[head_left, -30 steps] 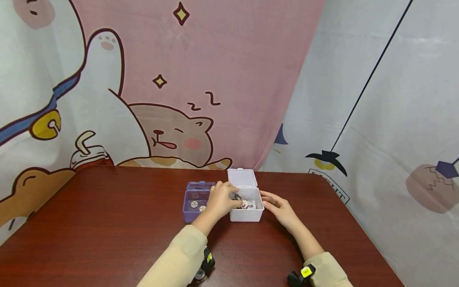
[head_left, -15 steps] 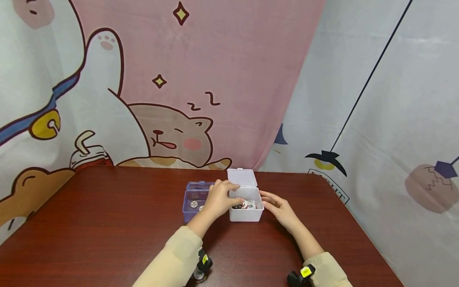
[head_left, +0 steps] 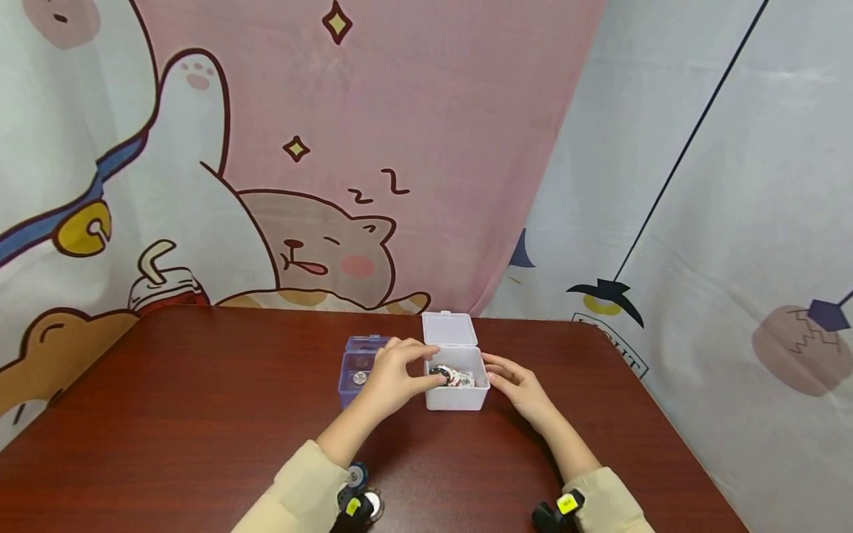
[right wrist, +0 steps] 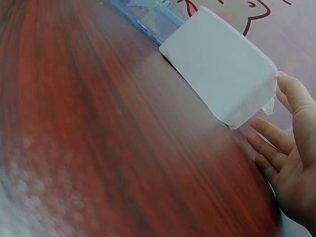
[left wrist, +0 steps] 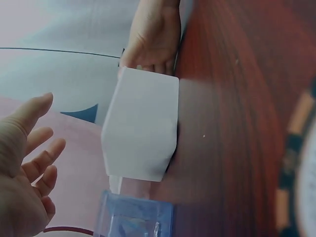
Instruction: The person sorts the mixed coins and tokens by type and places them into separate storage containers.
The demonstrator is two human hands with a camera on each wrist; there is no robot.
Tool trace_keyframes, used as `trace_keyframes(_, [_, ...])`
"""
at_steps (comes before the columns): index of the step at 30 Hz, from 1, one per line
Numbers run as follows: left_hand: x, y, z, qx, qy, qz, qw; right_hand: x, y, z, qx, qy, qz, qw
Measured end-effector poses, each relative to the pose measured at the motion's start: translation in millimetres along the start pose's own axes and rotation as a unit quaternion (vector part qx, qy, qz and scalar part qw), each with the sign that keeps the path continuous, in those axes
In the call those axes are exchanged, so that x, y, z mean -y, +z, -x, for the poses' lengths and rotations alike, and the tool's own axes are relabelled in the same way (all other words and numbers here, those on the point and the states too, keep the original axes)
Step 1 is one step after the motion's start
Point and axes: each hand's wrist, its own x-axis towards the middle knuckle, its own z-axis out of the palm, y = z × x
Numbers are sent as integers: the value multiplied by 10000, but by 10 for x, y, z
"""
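A white plastic box with its lid up holds several black, white and red pieces, likely chips. My left hand hovers at the box's left rim, thumb and fingers spread; in the left wrist view, nothing is between the fingers of that left hand. On the box's right side, my right hand rests its fingertips, with the fingers nearly straight. The right wrist view shows the thumb of the right hand at the box's corner. Partly behind my left hand stands a translucent blue box with a silver coin in it.
By my left wrist, a blue chip and a pale round chip show on the brown table. A blurred, orange-and-black-edged chip fills the left wrist view's right edge. Printed cloth hangs behind the table.
My left hand has drawn back to the left, out of the white box, and its fingers have spread. More chips by the left wrist have come into view. The right hand has stayed put.
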Motion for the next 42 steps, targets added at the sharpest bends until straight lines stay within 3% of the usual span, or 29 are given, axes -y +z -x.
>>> trace_keyframes(6, [-59, -138, 141, 28, 71, 172, 9998, 9, 4, -1, -7, 36, -5, 10000])
trace_keyframes(14, [-80, -323, 333, 345, 44, 257, 9991, 7, 1, 4, -6, 53, -45, 10000])
trace_keyframes(23, [-12, -535, 558, 540, 110, -90, 9984, 6, 11, -2, 14, 29, -61, 10000])
trace_keyframes(33, [30, -702, 749, 717, -22, -472, 9963, -16, 9, -1, -7, 130, -84, 9999])
trace_keyframes(42, [110, -873, 968, 946, 311, -726, 9924, -14, 7, -4, -18, 62, -28, 10000])
